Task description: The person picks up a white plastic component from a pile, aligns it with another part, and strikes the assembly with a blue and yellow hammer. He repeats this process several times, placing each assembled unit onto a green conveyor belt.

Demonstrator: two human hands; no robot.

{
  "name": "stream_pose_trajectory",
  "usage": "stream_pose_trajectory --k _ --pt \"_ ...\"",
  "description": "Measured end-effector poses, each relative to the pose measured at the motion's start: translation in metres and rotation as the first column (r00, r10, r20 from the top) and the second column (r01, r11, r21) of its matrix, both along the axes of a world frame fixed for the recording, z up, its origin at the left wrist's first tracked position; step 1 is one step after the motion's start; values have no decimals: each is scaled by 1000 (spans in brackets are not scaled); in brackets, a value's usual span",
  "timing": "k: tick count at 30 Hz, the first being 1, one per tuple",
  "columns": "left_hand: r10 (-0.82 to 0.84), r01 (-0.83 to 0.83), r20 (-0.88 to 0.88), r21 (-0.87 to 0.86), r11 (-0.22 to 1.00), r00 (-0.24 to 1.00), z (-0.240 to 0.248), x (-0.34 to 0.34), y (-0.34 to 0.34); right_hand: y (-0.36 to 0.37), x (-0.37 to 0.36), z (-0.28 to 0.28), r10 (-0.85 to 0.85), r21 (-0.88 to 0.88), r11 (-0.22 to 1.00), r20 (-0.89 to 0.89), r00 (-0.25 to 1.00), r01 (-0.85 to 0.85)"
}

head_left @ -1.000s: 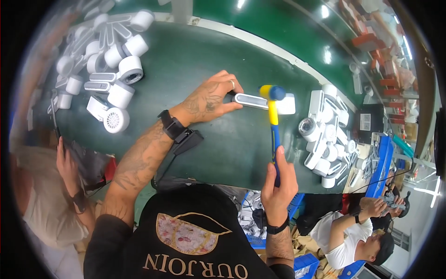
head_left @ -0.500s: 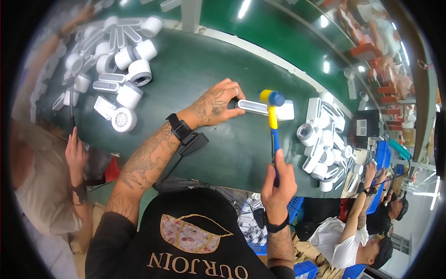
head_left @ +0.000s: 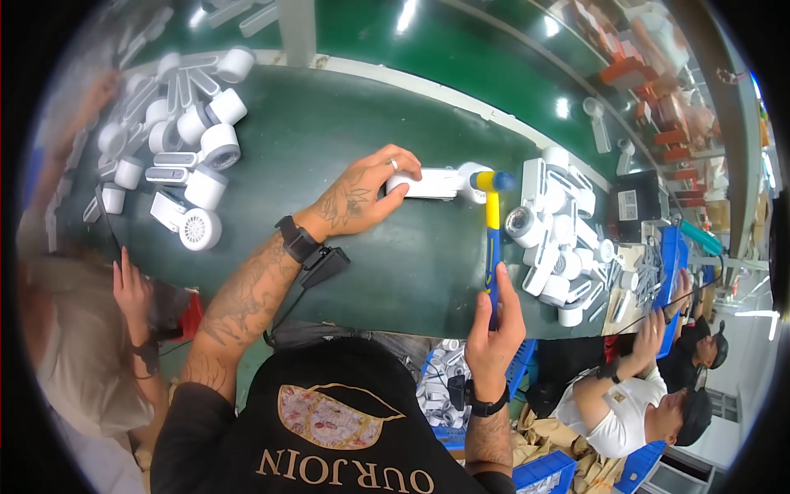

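A white handheld device point(head_left: 432, 184), with a long arm and a rounded end, lies on the green bench top in front of me. My left hand point(head_left: 374, 189) grips its left end between thumb and fingers. My right hand point(head_left: 495, 333) is closed round the handle of a mallet point(head_left: 493, 216) with a yellow-and-blue head. The mallet is upright in the picture, its head over the device's right end and partly covering it. I cannot tell whether the head touches the device.
Several similar white devices point(head_left: 197, 189) are heaped on the left, and another pile point(head_left: 555, 235) lies close to my right. A co-worker's hand point(head_left: 132, 288) is at the left edge. A blue crate point(head_left: 671, 272) stands on the right, near another person's hands point(head_left: 650, 337).
The device's grey-lined slot faced up before; now a plainer white side shows, and my left hand has shifted over its end. The mallet stays in my right hand.
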State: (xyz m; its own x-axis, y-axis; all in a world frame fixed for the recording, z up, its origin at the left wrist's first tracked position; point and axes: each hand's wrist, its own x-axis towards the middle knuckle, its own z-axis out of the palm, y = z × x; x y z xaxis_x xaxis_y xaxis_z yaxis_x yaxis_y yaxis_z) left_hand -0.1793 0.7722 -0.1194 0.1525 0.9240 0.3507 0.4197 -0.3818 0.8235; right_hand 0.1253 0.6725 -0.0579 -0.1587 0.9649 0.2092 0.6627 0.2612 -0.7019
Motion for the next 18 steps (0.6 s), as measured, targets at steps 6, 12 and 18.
stream_pose_trajectory --k 6,12,18 --pt "-79 108 -265 95 990 961 -4 0 -5 -3 4 9 6 27 1000 196 981 -11" --pt "-37 72 -256 128 989 966 0 0 0 -1 -1 0 -7 246 969 127 992 -25" --pt "-8 37 -209 135 990 978 -5 1 1 10 -6 7 55 194 976 221 974 -99"
